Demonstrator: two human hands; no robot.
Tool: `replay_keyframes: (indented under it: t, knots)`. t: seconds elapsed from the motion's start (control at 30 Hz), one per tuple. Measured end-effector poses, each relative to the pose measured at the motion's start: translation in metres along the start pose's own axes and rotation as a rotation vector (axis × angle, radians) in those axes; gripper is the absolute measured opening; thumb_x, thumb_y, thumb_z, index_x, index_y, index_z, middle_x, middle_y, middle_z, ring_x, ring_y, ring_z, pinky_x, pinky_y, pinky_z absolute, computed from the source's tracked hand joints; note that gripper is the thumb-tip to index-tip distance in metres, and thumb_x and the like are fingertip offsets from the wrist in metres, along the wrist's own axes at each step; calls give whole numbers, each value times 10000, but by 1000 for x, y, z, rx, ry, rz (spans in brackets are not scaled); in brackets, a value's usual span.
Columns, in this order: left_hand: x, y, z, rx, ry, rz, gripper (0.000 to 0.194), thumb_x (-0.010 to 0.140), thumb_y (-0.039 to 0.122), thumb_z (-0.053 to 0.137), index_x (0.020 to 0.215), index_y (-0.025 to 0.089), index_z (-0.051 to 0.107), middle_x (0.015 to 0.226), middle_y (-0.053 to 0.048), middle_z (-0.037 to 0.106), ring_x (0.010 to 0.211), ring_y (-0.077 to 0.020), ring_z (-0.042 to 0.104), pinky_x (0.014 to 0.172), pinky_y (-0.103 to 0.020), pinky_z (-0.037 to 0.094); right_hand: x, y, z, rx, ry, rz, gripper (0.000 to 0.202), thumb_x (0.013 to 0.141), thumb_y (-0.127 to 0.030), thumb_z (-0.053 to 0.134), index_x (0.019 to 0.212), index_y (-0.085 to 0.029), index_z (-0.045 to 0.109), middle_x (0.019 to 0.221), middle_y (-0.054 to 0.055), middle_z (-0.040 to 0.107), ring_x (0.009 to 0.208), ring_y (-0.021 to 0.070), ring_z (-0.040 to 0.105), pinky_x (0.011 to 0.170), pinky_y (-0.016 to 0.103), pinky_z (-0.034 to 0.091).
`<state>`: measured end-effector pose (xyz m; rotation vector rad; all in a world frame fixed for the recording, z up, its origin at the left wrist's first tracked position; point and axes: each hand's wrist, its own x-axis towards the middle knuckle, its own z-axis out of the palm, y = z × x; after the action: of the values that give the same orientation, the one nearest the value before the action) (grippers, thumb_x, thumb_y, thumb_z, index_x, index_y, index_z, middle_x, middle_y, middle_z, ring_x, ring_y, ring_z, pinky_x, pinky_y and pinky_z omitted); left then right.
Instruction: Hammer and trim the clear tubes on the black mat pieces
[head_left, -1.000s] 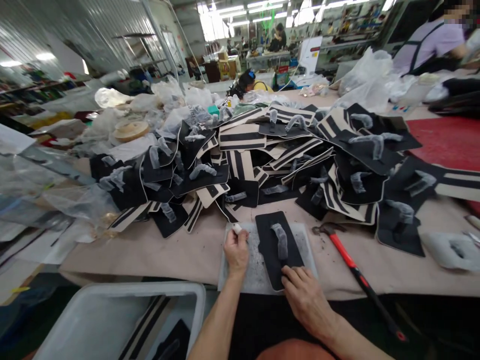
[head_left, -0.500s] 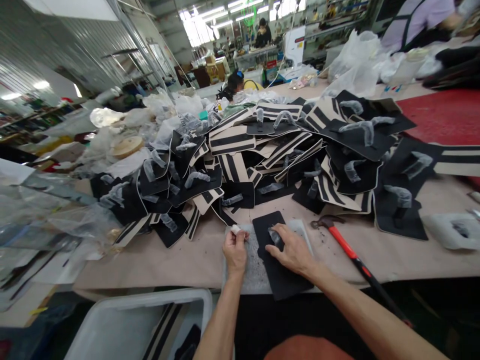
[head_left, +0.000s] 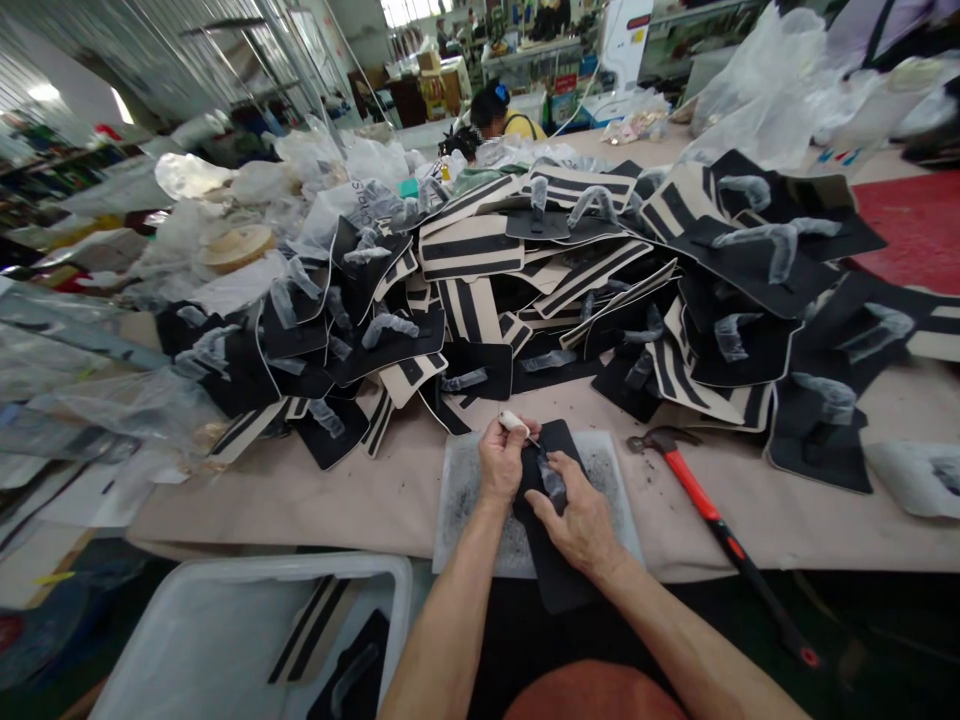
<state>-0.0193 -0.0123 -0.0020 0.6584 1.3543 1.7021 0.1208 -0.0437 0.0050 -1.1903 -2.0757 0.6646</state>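
Observation:
A black panel (head_left: 553,560) lies tilted on a pale, speckled board (head_left: 469,500) at the table's front edge. My left hand (head_left: 502,462) is closed round a small white-handled tool (head_left: 514,424), whose thin tip points at the panel beside a plastic-wrapped strap (head_left: 551,480). My right hand (head_left: 581,515) rests on the panel, thumb and fingers round the wrapped strap. To the right of the board lies a hammer (head_left: 694,485) with a red and black handle.
Behind the hands is a heap of black and striped panels (head_left: 469,250) with wrapped straps. A white bin (head_left: 180,600) with panels inside stands at the lower left. Plastic bags (head_left: 757,90) lie at the back right. Another person (head_left: 491,110) is beyond the heap.
My left hand has moved right, bringing the white-handled tool from beside the panel to the strap. My right hand stays on the strap. The view has shifted slightly.

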Motion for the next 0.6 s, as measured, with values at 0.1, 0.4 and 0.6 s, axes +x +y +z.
replay_keyframes:
  t: [0.1, 0.4, 0.6]
  knots:
    - [0, -2, -3, 22, -1, -3, 377, 827, 470, 711, 997, 146, 617, 904, -90, 756, 838, -225, 747, 805, -373, 608, 2, 4, 0, 60, 19, -19, 394, 927, -429, 554, 1204, -149, 561, 1231, 159, 655, 1162, 268, 634, 940, 391, 541]
    - [0, -3, -3, 156, -45, 39, 308, 874, 452, 657, 969, 160, 625, 909, -86, 753, 827, -208, 735, 787, -340, 593, 6, 4, 1, 88, 41, -8, 310, 940, -389, 543, 1141, -155, 572, 1152, 147, 666, 1102, 257, 651, 926, 387, 536]
    - [-4, 1, 1, 390, -10, 122, 188, 888, 370, 634, 909, 183, 651, 867, -66, 755, 788, -191, 712, 766, -302, 558, 8, 0, -4, 111, -4, 15, 362, 929, -413, 547, 1188, -159, 560, 1184, 149, 649, 1124, 270, 639, 927, 395, 535]
